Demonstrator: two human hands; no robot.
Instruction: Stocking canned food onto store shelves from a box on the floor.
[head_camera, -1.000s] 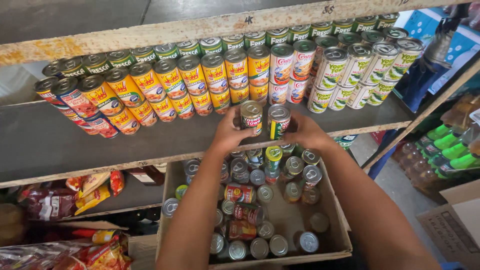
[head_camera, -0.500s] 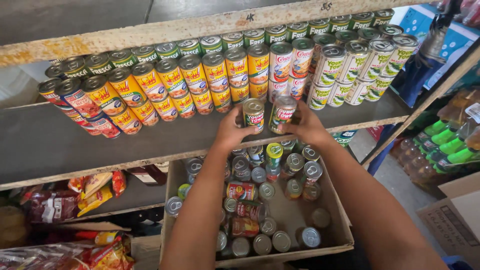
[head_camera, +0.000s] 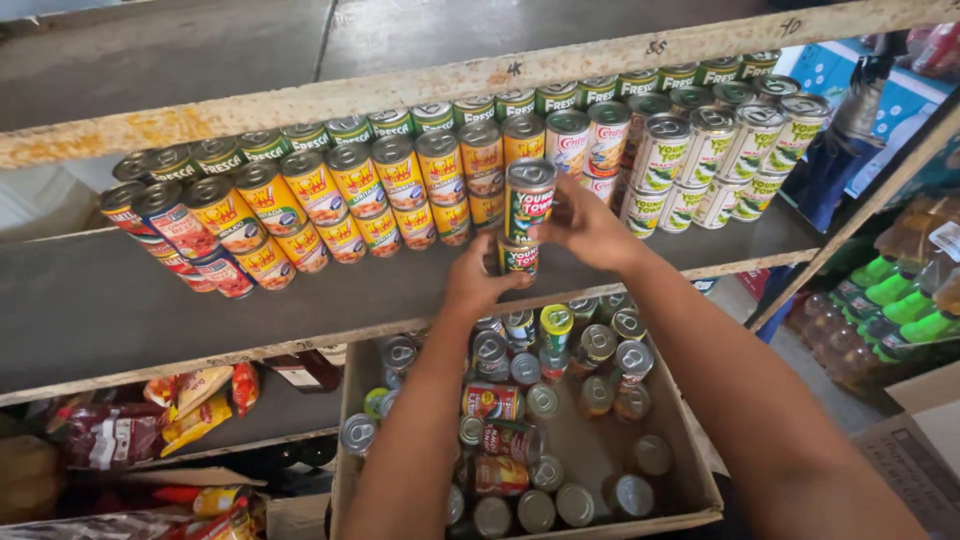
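My right hand grips a green-labelled tin can and holds it upright on top of a second can. My left hand is closed around that lower can, which stands on the grey shelf board. Both cans are just in front of the stacked rows of yellow-labelled cans. White-and-green labelled cans are stacked to the right. Below my arms sits an open cardboard box with several loose cans in it.
A rusty shelf edge runs above the can rows. Snack packets lie on the lower shelf at left. Green-capped bottles stand at right, with a cardboard carton on the floor beside them.
The two cans were side by side in my hands above the box. Both hands rose to the shelf, and the right can now sits on top of the left one.
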